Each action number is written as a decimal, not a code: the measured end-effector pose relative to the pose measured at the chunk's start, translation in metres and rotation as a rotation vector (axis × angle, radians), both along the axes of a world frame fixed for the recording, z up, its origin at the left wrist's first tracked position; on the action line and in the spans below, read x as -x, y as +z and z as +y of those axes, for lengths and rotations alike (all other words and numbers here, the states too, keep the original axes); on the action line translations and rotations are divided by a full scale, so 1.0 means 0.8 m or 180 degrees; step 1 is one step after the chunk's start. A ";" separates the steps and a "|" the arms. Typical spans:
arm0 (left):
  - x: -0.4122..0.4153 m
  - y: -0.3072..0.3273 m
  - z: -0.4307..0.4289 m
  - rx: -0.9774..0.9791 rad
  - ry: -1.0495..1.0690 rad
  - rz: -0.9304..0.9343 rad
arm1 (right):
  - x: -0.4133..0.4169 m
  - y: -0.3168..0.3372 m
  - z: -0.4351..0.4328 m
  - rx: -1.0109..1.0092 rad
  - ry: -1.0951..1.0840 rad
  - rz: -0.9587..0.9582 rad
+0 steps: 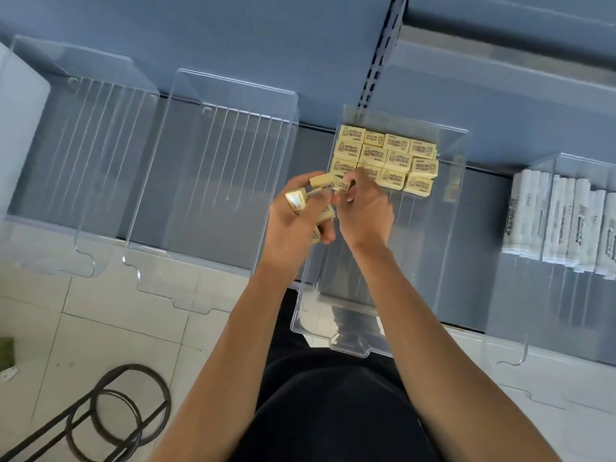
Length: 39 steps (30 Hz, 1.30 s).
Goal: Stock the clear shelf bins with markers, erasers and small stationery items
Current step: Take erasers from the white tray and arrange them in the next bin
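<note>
left hand [293, 225] clutched several small yellow rectangular erasers [321, 180], right hand [365, 213] pinched a single eraser [342, 185], long axis crosswise, above clear plastic bin [446, 235], stocked rows [383, 158] lying crosswise, labels up

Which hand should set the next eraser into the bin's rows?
Right. The right hand pinches a single eraser just beside the rows in the bin; the left hand grips several spare erasers.

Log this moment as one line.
left hand: holds loose erasers | right hand: pinches one eraser | clear bin: stocked erasers at back
</note>
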State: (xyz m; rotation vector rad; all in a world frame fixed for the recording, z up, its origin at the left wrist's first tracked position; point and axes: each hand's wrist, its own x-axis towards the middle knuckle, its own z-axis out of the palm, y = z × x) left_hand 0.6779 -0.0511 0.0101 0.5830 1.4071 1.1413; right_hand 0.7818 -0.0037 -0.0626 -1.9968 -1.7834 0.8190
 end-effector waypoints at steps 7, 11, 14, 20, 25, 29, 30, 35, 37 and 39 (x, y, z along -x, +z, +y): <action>0.017 -0.004 0.004 0.0049 -0.0082 -0.0197 | 0.005 -0.010 -0.008 -0.0104 -0.0065 0.0385; 0.019 -0.004 0.005 0.0075 -0.0220 -0.0113 | -0.005 -0.001 -0.013 0.0094 0.0104 0.0719; 0.019 -0.003 0.006 0.0096 -0.0438 -0.0039 | -0.013 0.007 -0.019 0.0823 0.0104 0.1092; 0.010 0.007 0.016 0.0264 -0.0420 0.0163 | -0.028 0.059 -0.026 0.0718 -0.0365 0.2343; 0.000 0.008 0.022 0.0036 -0.0653 0.0373 | -0.041 0.095 -0.030 0.0336 -0.0369 0.2661; -0.003 0.010 0.023 -0.0132 -0.0951 0.0279 | -0.049 0.097 -0.021 0.0698 -0.0409 0.2689; -0.003 0.009 0.022 -0.0158 -0.0985 0.0260 | -0.051 0.097 -0.020 0.0748 -0.0389 0.2708; -0.005 0.009 0.023 -0.0117 -0.1054 0.0152 | -0.058 0.095 -0.023 0.0810 -0.0543 0.2864; -0.006 0.011 0.026 -0.0121 -0.1144 0.0180 | -0.059 0.095 -0.022 0.0762 -0.0676 0.2953; -0.005 0.014 0.030 -0.0155 -0.1254 0.0259 | -0.060 0.095 -0.021 0.0725 -0.0744 0.3021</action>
